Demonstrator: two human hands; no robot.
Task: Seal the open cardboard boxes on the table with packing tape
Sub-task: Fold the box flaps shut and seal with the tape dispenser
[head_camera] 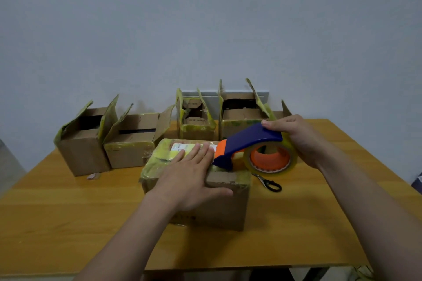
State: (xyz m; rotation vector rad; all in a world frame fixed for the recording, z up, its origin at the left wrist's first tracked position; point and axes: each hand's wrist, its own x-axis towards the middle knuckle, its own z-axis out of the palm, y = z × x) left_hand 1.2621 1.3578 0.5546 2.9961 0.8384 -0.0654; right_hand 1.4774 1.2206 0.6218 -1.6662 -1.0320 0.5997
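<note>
- Cardboard boxes: five sure. One closed box [226, 203] at table centre front; four open ones in a row behind it: far-left box [82, 148], second box [130, 150], third box [196, 128], fourth box [239, 125], all with flaps up.
- Loose flap [285, 109] showing behind the right hand; cannot tell if it belongs to a sixth box.
- Yellowish tape remnants on the edges of all the boxes.
- Tape dispenser [249, 139]: one, blue and orange, with a clear roll on an orange core; its nose rests on the closed box top.
- Right hand [296, 137] curled round the dispenser and roll.
- Left hand [187, 175] flat, fingers spread, pressing the closed box top, thumb over the front edge.
- Scissors [269, 182]: one pair, black handles, on the table [68, 212] just right of the closed box.
- White label [180, 147] on the closed box top; print too blurred to read. The same goes for the marks on the third box's flaps.
</note>
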